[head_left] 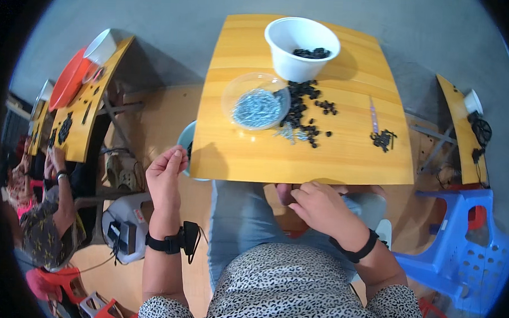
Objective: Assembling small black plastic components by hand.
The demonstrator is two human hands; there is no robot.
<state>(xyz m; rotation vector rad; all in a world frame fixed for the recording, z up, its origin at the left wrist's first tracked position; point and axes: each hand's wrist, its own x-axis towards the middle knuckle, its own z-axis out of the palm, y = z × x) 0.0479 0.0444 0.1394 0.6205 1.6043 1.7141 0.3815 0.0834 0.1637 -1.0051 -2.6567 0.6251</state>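
Observation:
My left hand (167, 169) is raised beside the table's near left corner, thumb and fingertips pinched together; whatever is between them is too small to make out. Below the table's near edge, my right hand (322, 206) hangs over my lap with loosely bent fingers and the thumb apart, nothing visible in it. On the wooden table (299, 166) a clear round tub (237, 115) holds many small silvery metal pieces (258, 108). Small black parts (298, 104) lie heaped against its right side, with some loose silvery pieces (292, 133) in front of them.
A white bucket (298, 64) with black parts inside stands at the table's back. At the right lie a thin purple-handled tool (374, 116) and a black pile (384, 140). A light-blue bin (185, 136) sits under the left edge. A blue plastic stool (461, 247) is at right. Co-workers (59, 207) sit at left.

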